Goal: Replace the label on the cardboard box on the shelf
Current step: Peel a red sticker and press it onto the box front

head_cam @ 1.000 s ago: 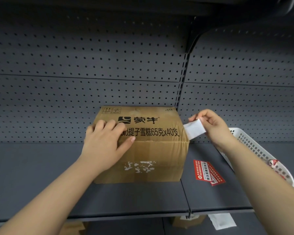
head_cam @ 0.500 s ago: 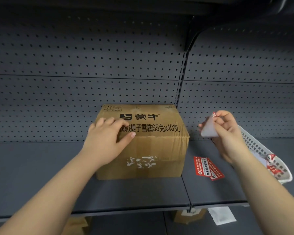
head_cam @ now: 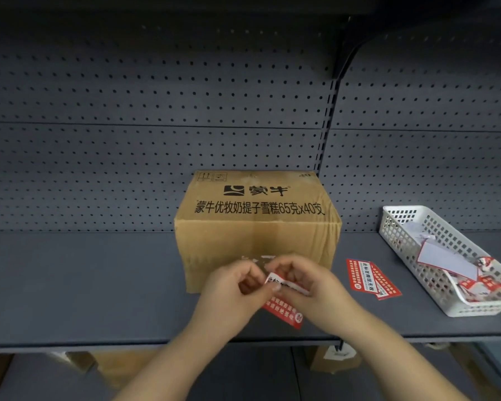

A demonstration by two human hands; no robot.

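A brown cardboard box (head_cam: pixel 258 224) with black printed characters stands on the grey shelf (head_cam: pixel 84 285), against the pegboard back. Torn white label residue shows on its front face, just above my hands. In front of the box, my left hand (head_cam: pixel 229 290) and my right hand (head_cam: pixel 310 287) meet and both pinch a red and white label (head_cam: pixel 284 311). Its white top edge is between my fingertips and its red part hangs down below them.
Two more red labels (head_cam: pixel 370 277) lie flat on the shelf right of the box. A white perforated basket (head_cam: pixel 402 227) at the far right holds peeled labels and white backing paper. Cardboard boxes sit on the lower shelf (head_cam: pixel 122 366).
My left hand has come off the box top. My right hand no longer holds the white backing piece. Both hands now meet low in front of the box, holding a red label.
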